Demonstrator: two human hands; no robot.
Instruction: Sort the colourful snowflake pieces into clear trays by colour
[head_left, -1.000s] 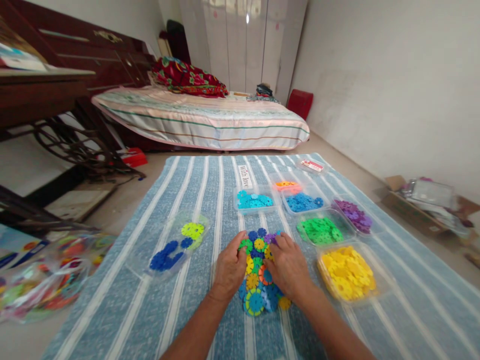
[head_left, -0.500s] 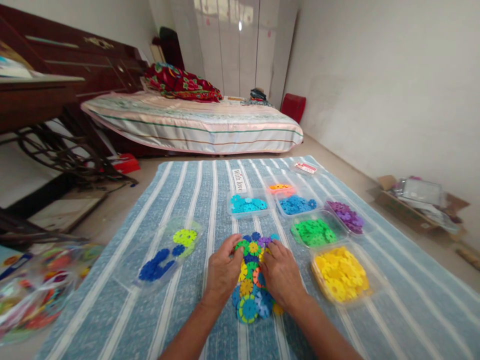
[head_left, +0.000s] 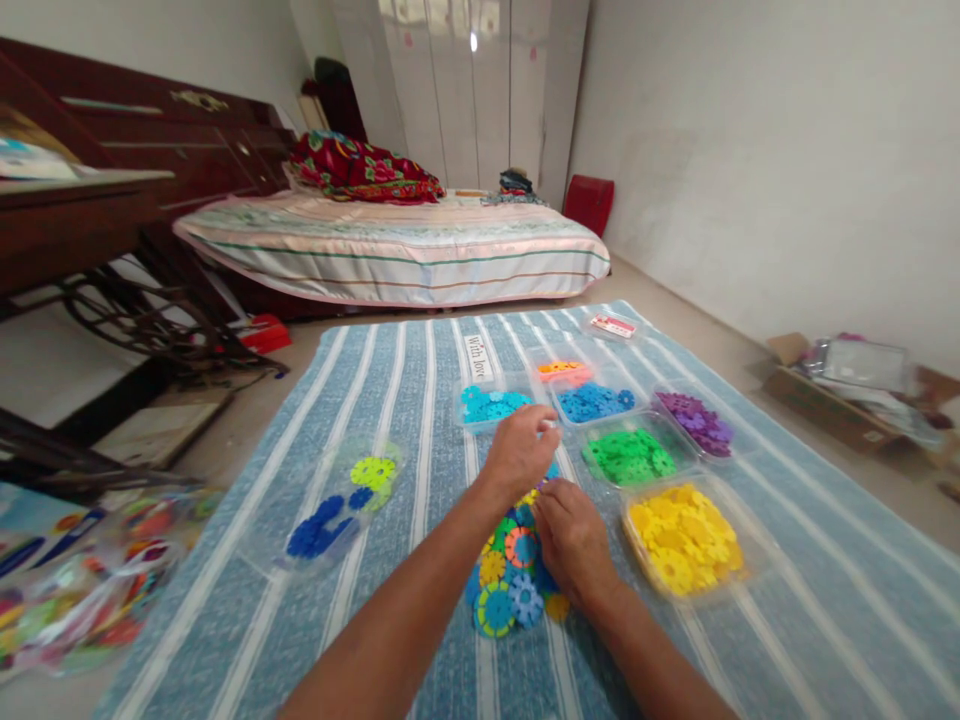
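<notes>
A heap of flat, flower-shaped plastic discs in mixed colours [head_left: 510, 590] lies on a blue striped blanket [head_left: 405, 380]. My right hand [head_left: 571, 540] rests on the heap's right side with bent fingers touching the discs. My left hand [head_left: 521, 450] is raised above the far end of the heap, fingers pinched together, and whatever is between them is hidden. Its fingertips hover between the clear tray of teal discs [head_left: 487, 405] and the tray of blue discs [head_left: 596, 402].
More clear trays hold orange [head_left: 559, 370], purple [head_left: 697, 420], green [head_left: 628, 458] and yellow discs [head_left: 686, 540]. A tray with dark blue and lime discs [head_left: 337, 500] sits left. A bag of mixed discs [head_left: 75, 585], a bed [head_left: 390, 245] and a cardboard box [head_left: 847, 390] surround the blanket.
My left hand has lifted off the heap's left side and moved forward and right toward the teal and blue trays. My right hand has stayed on the heap.
</notes>
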